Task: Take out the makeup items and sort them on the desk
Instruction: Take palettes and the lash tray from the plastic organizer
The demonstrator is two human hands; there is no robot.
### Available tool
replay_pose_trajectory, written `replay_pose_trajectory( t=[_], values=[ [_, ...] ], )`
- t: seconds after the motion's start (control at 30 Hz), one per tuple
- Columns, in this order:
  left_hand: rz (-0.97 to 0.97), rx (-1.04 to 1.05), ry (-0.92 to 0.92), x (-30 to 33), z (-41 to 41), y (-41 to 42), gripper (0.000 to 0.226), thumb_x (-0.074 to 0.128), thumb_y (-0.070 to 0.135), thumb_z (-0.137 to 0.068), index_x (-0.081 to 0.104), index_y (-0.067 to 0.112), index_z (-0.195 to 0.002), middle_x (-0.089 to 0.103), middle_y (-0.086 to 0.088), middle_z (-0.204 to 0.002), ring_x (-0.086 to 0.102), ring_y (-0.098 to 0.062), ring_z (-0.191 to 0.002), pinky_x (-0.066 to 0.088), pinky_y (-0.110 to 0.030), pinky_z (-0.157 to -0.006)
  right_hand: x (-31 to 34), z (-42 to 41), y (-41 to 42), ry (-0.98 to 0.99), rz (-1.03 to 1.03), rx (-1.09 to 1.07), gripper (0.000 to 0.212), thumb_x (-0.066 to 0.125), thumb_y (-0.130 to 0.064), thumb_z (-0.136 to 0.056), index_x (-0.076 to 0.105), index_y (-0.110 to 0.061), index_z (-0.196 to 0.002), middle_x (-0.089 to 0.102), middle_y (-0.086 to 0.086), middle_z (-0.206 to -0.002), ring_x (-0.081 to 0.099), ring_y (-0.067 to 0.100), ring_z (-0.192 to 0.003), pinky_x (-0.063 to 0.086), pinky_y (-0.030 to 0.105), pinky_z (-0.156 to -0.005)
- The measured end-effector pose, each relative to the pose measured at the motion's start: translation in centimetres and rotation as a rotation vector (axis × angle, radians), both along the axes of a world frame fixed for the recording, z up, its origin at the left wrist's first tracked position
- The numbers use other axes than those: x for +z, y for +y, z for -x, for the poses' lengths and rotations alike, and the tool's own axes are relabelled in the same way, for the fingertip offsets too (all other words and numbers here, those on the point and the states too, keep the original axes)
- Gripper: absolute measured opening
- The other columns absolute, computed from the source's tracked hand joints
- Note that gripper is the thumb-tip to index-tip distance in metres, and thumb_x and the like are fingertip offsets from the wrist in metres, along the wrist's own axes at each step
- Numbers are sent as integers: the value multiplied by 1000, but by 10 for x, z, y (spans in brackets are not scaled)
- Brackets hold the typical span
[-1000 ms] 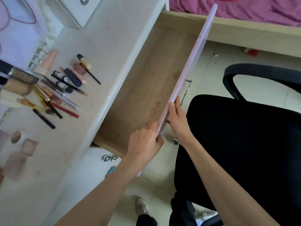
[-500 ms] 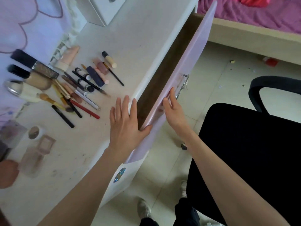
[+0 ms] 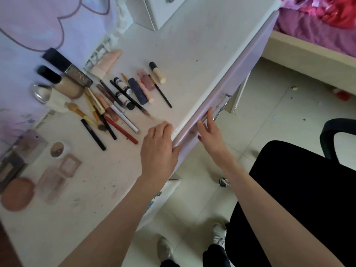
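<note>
The pink drawer front (image 3: pixel 240 79) sits flush under the edge of the white desk (image 3: pixel 192 41). My right hand (image 3: pixel 210 132) presses its straight fingers flat against the drawer front beside the metal handle (image 3: pixel 221 106). My left hand (image 3: pixel 156 149) rests over the desk edge with relaxed fingers, thumb on the drawer front. Several makeup items lie in rows on the desk: pencils and brushes (image 3: pixel 119 112), a concealer tube (image 3: pixel 157 72), foundation bottles (image 3: pixel 67 81), and compacts (image 3: pixel 57 170) at the near left.
A white box with a knob (image 3: pixel 159 10) stands at the back of the desk. A black chair (image 3: pixel 300 199) is at the right, a bed with purple cover (image 3: pixel 317 33) beyond it. My shoes (image 3: pixel 165 249) and scraps lie on the tiled floor.
The drawer went from wide open to fully pushed in. My left hand let go of the drawer's front and came to rest on the desk edge; my right hand followed the front inward.
</note>
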State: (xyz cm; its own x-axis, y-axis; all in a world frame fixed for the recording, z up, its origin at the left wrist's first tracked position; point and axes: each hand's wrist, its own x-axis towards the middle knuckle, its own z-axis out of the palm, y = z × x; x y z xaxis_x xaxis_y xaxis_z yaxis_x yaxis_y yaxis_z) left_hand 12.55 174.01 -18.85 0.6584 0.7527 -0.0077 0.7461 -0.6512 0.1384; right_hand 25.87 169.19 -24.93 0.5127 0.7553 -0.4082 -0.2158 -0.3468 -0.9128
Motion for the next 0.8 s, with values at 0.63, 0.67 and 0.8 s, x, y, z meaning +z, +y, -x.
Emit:
replay_pose_trajectory(
  t=[0.63,0.67,0.8],
  values=[
    [312,92,74,127,60,19,61,41,42,-94,18,19,-146,16,-4,-155,18,-22,-140,19,-44,-113,199,19,9,-806,144,594,59,45,-30,-97,21,-11,-147,28,9,-151,29,25,-138,23,32,-109],
    [272,146,15,144,79,17,60,41,43,-94,20,20,-145,19,-3,-154,21,-22,-140,19,-45,-113,219,32,10,-867,109,603,57,46,-30,-96,24,-11,-146,31,9,-149,32,27,-136,25,34,-108],
    [74,331,-200,209,172,-1,58,41,43,-94,25,20,-144,26,-5,-152,28,-23,-137,22,-45,-112,283,108,8,-1109,-18,739,60,45,-37,-95,24,-14,-146,33,10,-148,32,30,-134,25,44,-110]
  ],
)
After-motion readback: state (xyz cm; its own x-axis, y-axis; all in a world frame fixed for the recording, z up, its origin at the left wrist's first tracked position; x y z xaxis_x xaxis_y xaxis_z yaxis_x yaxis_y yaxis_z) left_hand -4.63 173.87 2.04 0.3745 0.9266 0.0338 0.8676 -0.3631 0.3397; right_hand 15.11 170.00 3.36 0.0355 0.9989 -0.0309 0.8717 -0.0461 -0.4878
